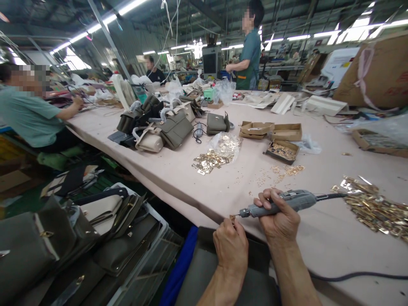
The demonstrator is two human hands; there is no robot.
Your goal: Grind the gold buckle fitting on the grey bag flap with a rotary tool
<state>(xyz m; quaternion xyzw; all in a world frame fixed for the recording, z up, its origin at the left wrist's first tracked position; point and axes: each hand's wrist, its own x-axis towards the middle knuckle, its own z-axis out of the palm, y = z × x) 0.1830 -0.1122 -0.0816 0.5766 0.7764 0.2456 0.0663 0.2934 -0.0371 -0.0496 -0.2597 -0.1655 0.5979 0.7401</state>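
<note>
My right hand [280, 219] is wrapped round a grey electric screwdriver [299, 199], held nearly level with its tip to the left. My left hand [231, 244] is closed in a pinch on a small gold-coloured metal piece [232, 218]. The screwdriver's bit meets or nearly meets that piece; I cannot tell if they touch. Below both hands an olive-grey leather bag [197, 272] rests at the table's edge, partly hidden by my left forearm. Loose gold screws or similar small parts [290, 171] are scattered on the table beyond my right hand.
Gold metal plates lie in a pile [210, 161] and in a bigger heap [379, 208] at right. A small box [282, 153] holds tiny parts. Handbags [177, 129] stand farther back. A crate [159, 219] of bags is at left. The screwdriver's cord [357, 276] crosses the table. Co-workers are beyond.
</note>
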